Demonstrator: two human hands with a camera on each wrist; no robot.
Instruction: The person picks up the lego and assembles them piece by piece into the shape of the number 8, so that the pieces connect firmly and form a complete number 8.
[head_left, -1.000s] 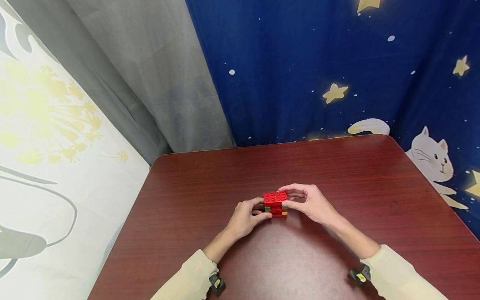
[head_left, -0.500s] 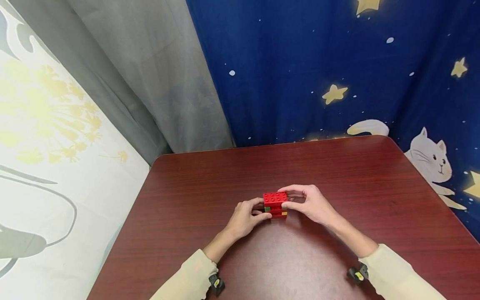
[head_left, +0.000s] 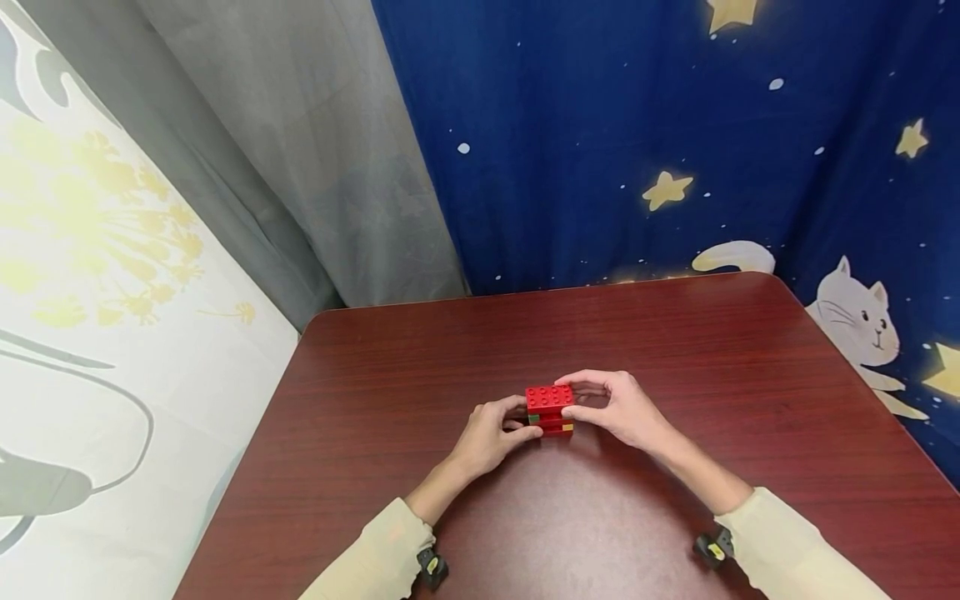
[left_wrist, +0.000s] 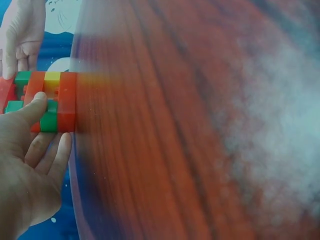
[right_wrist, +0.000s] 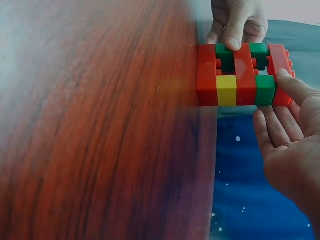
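A small tower of toy building bricks (head_left: pixel 550 400) stands upright on the table between both hands. Three long red bricks form its levels, with short bricks as corner pillars between them. In the right wrist view a yellow brick (right_wrist: pixel 226 91) sits between the bottom and middle red bricks, and a green brick (right_wrist: pixel 265 91) sits one level higher. My left hand (head_left: pixel 483 435) grips the tower's lower left side, thumb in front and fingers behind. My right hand (head_left: pixel 626 408) pinches the top red brick (right_wrist: pixel 281 56) at its right end, thumb in front and fingers at the back.
The dark reddish-brown table (head_left: pixel 420 350) extends around the tower on all sides. A blue curtain (head_left: pixel 562 167) with stars and a cat hangs behind it, a grey curtain (head_left: pixel 300 150) at the back left. Both sleeves carry a small black wrist device (head_left: pixel 432 568).
Both hands keep the same hold on the tower, which stays in place. The head view has shifted only very slightly.
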